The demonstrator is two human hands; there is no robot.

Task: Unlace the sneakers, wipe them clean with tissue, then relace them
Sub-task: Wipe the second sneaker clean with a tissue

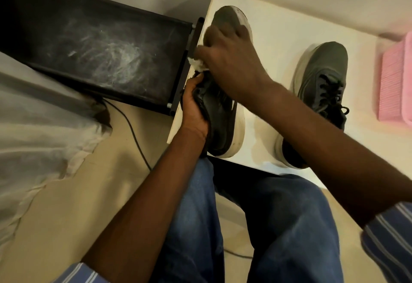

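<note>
A person in blue jeans (285,227) and striped sleeves sat at the edge of a white surface (278,37), both arms reaching forward. The left hand (196,106) gripped the heel side of the nearer sneaker (225,115), fingers curled round its dark, smooth collar, steadying it at the surface's left edge. The right hand (225,53) lay across the middle of that shoe, fingers closed on a crumpled white tissue (197,63) pressed against its upper. The shoe was grey-green over the toe, darker and leather-like at the heel, on a thick off-white sole scuffed at the toe cap. Its mate (321,95) stood just to the right on the same surface, apart from it, black laces still threaded and tied. A pink ridged plastic item (394,82) sat at the far right edge. To the left, a black fabric shelf (100,46) streaked with pale dust adjoined the surface, above beige floor (66,204), a thin dark cable (133,131) and white cloth (40,108).
</note>
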